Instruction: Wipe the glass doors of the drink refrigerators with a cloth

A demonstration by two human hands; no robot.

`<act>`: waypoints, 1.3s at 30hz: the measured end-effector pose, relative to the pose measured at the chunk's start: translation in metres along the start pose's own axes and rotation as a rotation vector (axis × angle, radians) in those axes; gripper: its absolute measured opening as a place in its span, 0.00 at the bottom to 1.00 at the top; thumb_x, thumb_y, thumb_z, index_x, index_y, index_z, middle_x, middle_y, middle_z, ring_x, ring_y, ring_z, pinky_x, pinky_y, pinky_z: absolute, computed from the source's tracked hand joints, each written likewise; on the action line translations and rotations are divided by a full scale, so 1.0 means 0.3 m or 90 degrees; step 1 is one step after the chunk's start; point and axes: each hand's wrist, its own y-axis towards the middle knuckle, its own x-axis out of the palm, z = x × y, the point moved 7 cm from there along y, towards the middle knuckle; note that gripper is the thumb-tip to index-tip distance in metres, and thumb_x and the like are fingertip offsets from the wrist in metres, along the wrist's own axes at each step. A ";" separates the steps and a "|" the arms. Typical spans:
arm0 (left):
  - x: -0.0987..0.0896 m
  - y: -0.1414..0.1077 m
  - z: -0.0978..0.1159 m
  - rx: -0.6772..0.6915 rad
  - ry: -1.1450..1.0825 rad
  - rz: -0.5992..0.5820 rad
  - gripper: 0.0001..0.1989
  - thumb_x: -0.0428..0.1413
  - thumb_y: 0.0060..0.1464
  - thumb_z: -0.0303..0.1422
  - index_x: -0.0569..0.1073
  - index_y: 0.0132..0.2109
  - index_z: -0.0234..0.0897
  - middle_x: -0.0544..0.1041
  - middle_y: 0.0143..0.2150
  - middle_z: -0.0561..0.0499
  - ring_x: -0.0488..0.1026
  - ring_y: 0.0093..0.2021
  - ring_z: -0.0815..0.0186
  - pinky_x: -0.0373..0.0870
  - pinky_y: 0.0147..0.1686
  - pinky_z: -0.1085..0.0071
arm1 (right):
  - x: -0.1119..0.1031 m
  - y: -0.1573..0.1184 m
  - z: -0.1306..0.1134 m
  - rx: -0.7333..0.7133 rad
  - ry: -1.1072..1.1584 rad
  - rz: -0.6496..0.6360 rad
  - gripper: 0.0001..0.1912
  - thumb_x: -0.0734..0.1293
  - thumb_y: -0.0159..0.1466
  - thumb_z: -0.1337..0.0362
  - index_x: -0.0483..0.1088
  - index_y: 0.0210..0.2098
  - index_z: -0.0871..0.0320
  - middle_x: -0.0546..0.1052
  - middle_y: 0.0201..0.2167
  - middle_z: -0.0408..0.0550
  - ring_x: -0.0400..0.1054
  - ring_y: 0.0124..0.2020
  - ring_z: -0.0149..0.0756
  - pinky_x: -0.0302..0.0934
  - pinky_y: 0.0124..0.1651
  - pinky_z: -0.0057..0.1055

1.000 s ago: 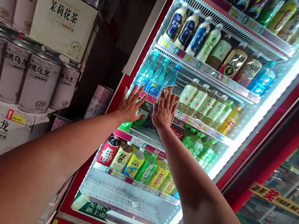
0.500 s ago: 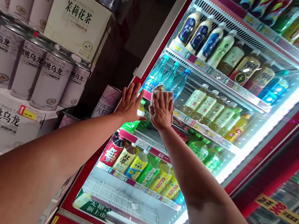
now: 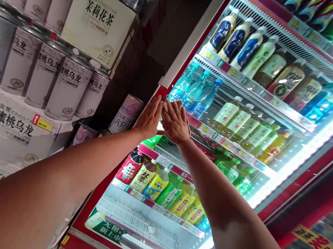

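My right hand presses a beige cloth against the glass door of a lit drinks fridge, near its left edge. Most of the cloth is hidden under the palm; bits of it stick out around the fingers. My left hand rests with straight fingers on the door's red frame and holds nothing. Its fingertips lie close beside the cloth and the right hand; whether they touch I cannot tell. Behind the glass, blue bottles stand just above the hands.
Stacked tall cans and cartons fill the left side. A pink can stands close to my left wrist. Shelves of bottles are inside the fridge. Another glass-fronted unit is at the right.
My right hand has slid the cloth left across the glass, up to my left hand. The left hand's fingers have drawn closer together. The view has shifted slightly.
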 end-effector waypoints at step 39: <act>0.029 0.062 -0.010 0.088 0.067 -0.111 0.66 0.69 0.47 0.52 0.38 0.79 0.41 0.25 0.79 0.38 0.20 0.77 0.42 0.27 0.73 0.40 | -0.020 -0.162 0.194 0.249 0.003 0.100 0.33 0.51 0.75 0.54 0.45 0.77 0.51 0.42 0.80 0.46 0.30 0.80 0.48 0.29 0.78 0.61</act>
